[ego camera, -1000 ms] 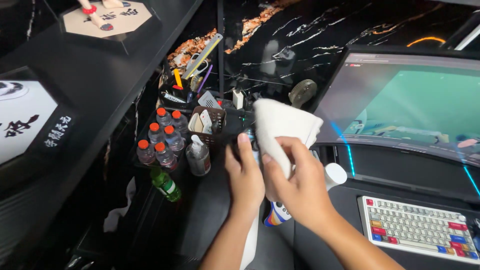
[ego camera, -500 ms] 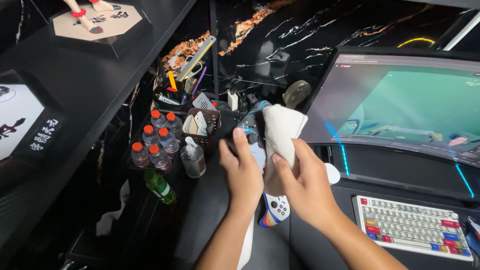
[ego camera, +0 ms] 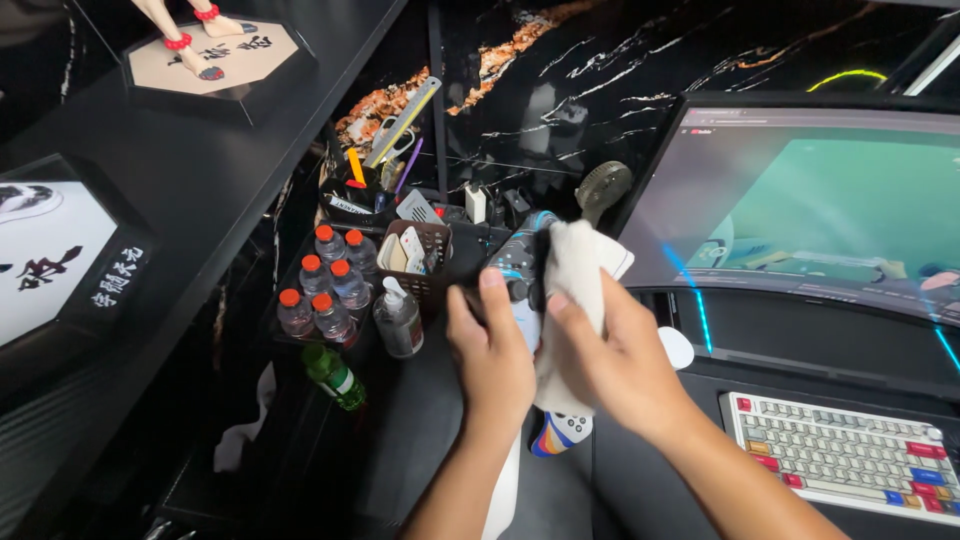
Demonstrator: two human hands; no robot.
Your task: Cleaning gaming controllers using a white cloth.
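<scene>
My left hand (ego camera: 490, 350) grips a game controller (ego camera: 515, 268) with a dark patterned shell, held upright in front of me. Against the controller's right side my right hand (ego camera: 615, 360) presses a folded white cloth (ego camera: 578, 275), which covers part of it. Below my hands a second, white and multicoloured controller (ego camera: 562, 433) stands on the dark desk, half hidden by my wrists.
Several small orange-capped bottles (ego camera: 322, 280), a clear pump bottle (ego camera: 399, 318) and a green bottle (ego camera: 333, 375) stand at left beside a brown basket (ego camera: 420, 250) and pen holder (ego camera: 360, 185). A curved monitor (ego camera: 820, 200) and colourful keyboard (ego camera: 850, 460) are at right.
The cloth, raised and loose a second ago, has come down and is now folded tight against the controller, which shows more at its top. Both hands stayed close together.
</scene>
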